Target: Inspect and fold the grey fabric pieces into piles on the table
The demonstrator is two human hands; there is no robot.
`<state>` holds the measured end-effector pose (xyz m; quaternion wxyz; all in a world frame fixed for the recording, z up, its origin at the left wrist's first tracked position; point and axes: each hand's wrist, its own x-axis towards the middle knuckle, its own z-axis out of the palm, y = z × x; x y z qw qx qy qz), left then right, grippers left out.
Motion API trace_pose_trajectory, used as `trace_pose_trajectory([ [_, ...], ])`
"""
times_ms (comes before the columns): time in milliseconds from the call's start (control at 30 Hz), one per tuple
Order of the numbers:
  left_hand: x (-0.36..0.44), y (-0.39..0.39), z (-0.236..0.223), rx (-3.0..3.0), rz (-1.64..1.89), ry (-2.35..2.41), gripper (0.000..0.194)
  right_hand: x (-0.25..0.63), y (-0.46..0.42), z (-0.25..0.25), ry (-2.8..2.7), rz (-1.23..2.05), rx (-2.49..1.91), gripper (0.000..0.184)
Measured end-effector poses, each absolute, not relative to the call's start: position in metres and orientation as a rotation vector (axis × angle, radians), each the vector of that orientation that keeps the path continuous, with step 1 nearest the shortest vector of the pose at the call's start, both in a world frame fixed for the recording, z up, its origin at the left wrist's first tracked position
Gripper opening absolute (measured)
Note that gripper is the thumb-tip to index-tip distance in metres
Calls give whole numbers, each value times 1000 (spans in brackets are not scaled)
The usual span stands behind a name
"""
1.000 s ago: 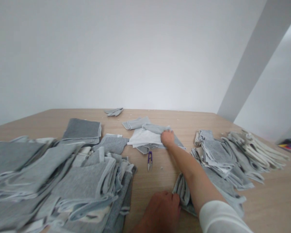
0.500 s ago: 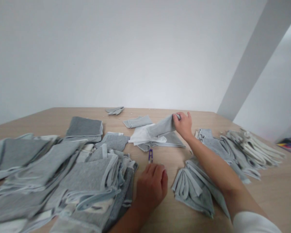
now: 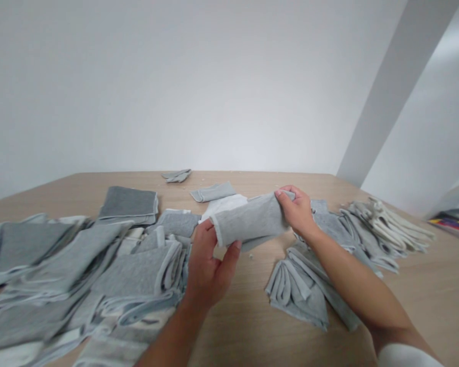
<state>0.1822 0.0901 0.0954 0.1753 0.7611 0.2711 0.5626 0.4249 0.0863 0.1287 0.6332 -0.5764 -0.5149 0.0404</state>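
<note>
A light grey knit cloth piece [image 3: 252,218] with a pale stitched edge is held up above the table between my hands. My right hand [image 3: 296,210] pinches its right end between thumb and fingers. At the left end, my left hand [image 3: 210,262] closes on the edge, fingers behind the cloth and thumb by its lower side. Below and behind it lie a white cloth [image 3: 224,204] and another grey piece, partly covered. The purple thread snips are out of sight now.
Folded grey cloths [image 3: 137,270] fill the left of the wooden table [image 3: 248,316]. A darker folded stack [image 3: 129,204] stands behind them. Bunched grey pieces [image 3: 298,290] lie near my right forearm, and a cream-and-grey pile [image 3: 390,224] is farther right. A small grey piece [image 3: 177,176] lies far back.
My left hand has risen from near the snips to the cloth's left end. My right hand has drawn the cloth slightly nearer, and it is now stretched between both hands.
</note>
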Motion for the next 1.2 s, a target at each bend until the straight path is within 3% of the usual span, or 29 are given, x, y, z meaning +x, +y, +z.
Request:
trace_pose_trajectory([
  [200,174,93,110,1957,1130,737,23,422,80,134,-1156,346,-1345,33],
  [500,172,86,118,1717,1308,901,28,398,80,93,-1319,386,-1417,27],
  [667,166,77,125,2141,1165,788,25,382,53,95,-1537,250,-1183,39],
  [867,170,70,123,2317,1153,870,22,354,19,100,-1867,521,-901,58],
  [1033,172,67,122,2275,903,726,12,336,19,93,-1565,713,-912,29],
  [1200,171,64,121,2111,839,639,7,333,20,95,-1465,626,-940,27],
])
